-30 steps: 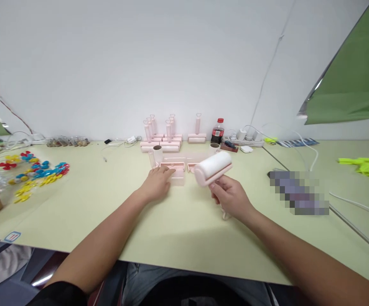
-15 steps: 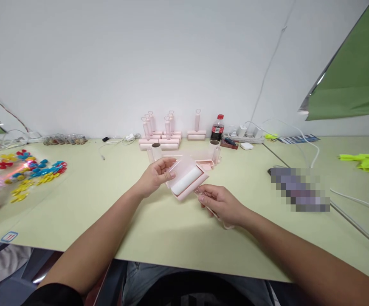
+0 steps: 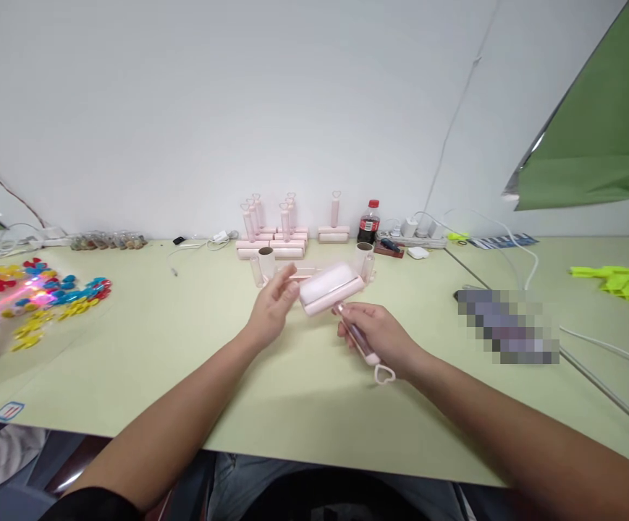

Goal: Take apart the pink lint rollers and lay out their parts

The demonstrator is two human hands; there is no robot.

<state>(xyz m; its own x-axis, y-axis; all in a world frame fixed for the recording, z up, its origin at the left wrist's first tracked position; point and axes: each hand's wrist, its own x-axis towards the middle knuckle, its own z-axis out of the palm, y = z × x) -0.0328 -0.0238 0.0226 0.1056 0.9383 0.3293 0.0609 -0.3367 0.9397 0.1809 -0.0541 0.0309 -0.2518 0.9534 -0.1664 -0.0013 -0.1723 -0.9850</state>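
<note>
A pink lint roller (image 3: 331, 291) is held above the table, tilted, its handle ending in a heart-shaped loop. My right hand (image 3: 376, 334) is wrapped around the handle just below the head. A pale translucent cover lies over the white roll. Beside the head's left end, my left hand (image 3: 275, 307) holds nothing, its fingers apart. Behind the head, partly hidden, are pink parts on the table, with a cardboard-cored white roll (image 3: 266, 262) on the left and another white roll (image 3: 365, 253) on the right. Short clear handles (image 3: 257, 271) stand near them.
Several pink lint rollers (image 3: 271, 250) stand by the wall, next to a cola bottle (image 3: 369, 223). A power strip (image 3: 415, 235) with cables sits at the back right. A blurred-out object (image 3: 504, 325) lies right. Colourful plastic pieces (image 3: 48, 297) are spread left; yellow-green ones (image 3: 626, 286) lie far right.
The cover has swung down over the white roll, and my left hand has let go of it. The lint roller has turned, bringing its heart loop into clear view.
</note>
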